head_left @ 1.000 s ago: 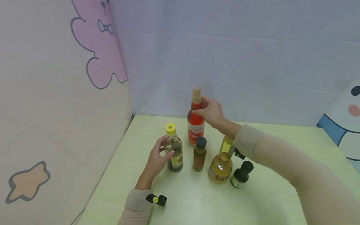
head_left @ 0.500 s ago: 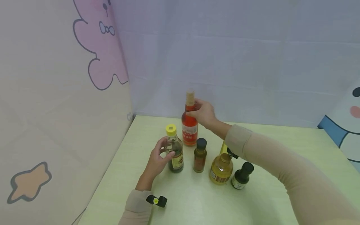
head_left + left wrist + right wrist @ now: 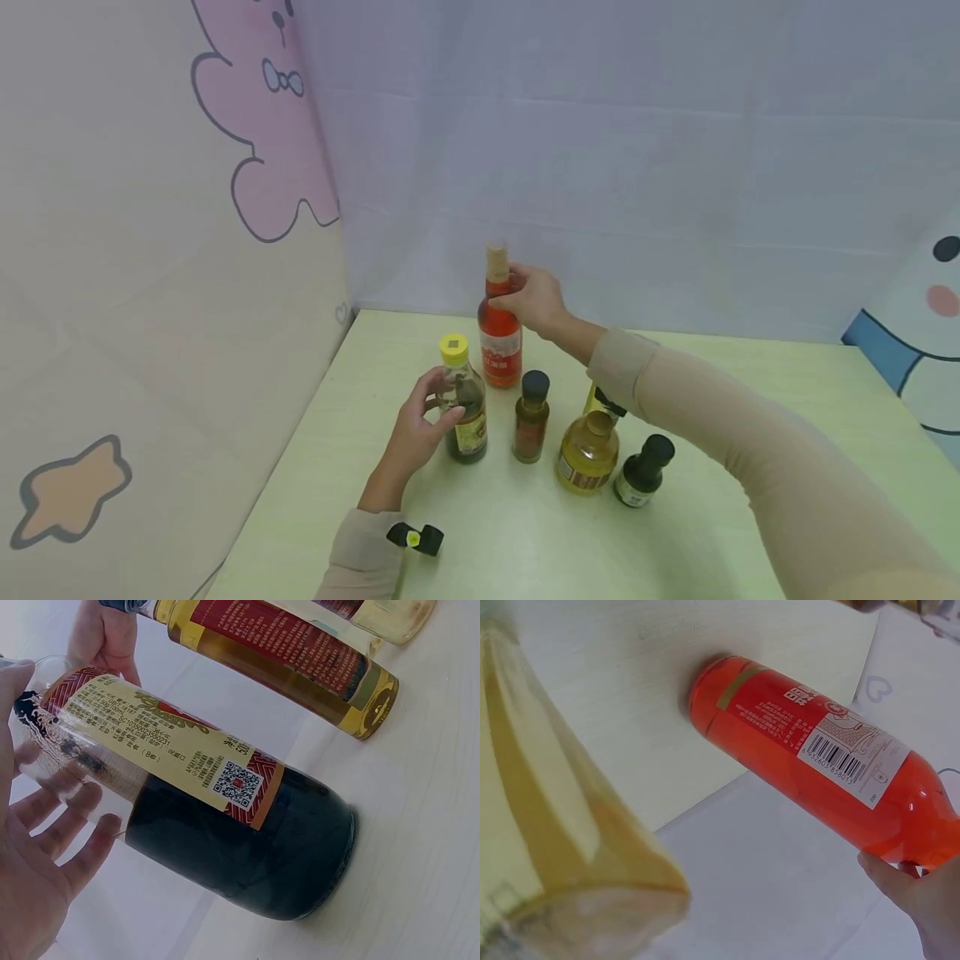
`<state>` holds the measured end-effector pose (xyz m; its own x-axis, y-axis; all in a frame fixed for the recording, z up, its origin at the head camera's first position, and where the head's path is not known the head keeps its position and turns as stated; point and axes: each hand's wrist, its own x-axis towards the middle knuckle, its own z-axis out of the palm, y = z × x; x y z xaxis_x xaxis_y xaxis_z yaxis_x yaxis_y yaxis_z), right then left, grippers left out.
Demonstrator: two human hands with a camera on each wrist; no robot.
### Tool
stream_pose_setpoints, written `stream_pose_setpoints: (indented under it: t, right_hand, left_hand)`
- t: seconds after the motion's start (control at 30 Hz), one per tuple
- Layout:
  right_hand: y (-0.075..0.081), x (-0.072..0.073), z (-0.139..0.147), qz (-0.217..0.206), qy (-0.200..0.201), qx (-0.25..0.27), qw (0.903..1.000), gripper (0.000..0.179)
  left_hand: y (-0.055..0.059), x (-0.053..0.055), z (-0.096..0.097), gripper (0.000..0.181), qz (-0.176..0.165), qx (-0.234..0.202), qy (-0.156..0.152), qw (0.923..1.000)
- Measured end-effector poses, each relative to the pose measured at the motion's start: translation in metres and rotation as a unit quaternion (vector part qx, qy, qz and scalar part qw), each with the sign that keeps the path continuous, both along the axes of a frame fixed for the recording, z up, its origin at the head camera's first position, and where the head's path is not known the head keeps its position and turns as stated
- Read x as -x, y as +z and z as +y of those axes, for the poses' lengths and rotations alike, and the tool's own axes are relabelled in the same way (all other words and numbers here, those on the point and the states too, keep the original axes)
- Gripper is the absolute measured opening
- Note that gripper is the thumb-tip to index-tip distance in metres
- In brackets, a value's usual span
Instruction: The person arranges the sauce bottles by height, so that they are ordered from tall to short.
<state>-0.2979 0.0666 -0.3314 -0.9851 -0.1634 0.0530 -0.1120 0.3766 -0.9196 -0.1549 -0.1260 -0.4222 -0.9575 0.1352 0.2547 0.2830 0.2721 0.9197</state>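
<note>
In the head view my left hand (image 3: pixel 414 427) holds a clear glass bottle of dark liquid (image 3: pixel 468 440) with a yellow cap, thumb and fingers around its upper part. It stands upright on the table; the left wrist view shows its label and the dark liquid (image 3: pixel 240 847) filling the lower part. My right hand (image 3: pixel 538 300) grips the neck of a tall bottle of red liquid (image 3: pixel 500 346) behind it. The right wrist view shows that red bottle's (image 3: pixel 780 742) barcode label, with its base at the tabletop. A small black-capped bottle (image 3: pixel 531 425) stands in front of the red one.
Right of these stand a round bottle of yellow liquid (image 3: pixel 588 454) and a small dark bottle (image 3: pixel 643 473). A yellow bottle (image 3: pixel 594 404) is partly hidden behind my right sleeve (image 3: pixel 618 367). The pale table (image 3: pixel 525 550) meets cloth-covered walls at the left and back.
My right hand has moved the red bottle left, closer behind the yellow-capped bottle. The left hand and its bottle have stayed in place.
</note>
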Motion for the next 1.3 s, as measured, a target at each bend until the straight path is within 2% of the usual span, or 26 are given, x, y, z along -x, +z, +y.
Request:
stream_pose_setpoints:
  t: [0.2, 0.43, 0.73, 1.03, 1.3]
  right_hand:
    - [-0.002, 0.006, -0.002, -0.004, 0.000, 0.007, 1.0000, 0.066]
    - [-0.006, 0.011, -0.005, -0.012, -0.001, 0.013, 0.9999, 0.065]
    - [-0.006, 0.015, -0.004, -0.018, -0.011, 0.026, 0.9994, 0.066]
    - [-0.007, 0.017, -0.005, -0.030, -0.001, 0.043, 0.9986, 0.066]
    - [-0.001, 0.015, -0.006, -0.037, -0.004, 0.019, 0.9991, 0.060]
  left_hand:
    - [-0.001, 0.002, 0.000, 0.056, 0.003, 0.002, -0.005, 1.0000]
    - [-0.005, 0.004, 0.000, 0.057, -0.008, 0.003, -0.003, 1.0000]
    - [-0.001, 0.004, 0.001, 0.056, -0.007, 0.006, -0.006, 0.9999]
    - [0.005, 0.002, 0.001, 0.055, 0.003, 0.009, -0.007, 0.9999]
    - [0.008, 0.002, 0.001, 0.056, -0.002, 0.010, -0.007, 0.9999]
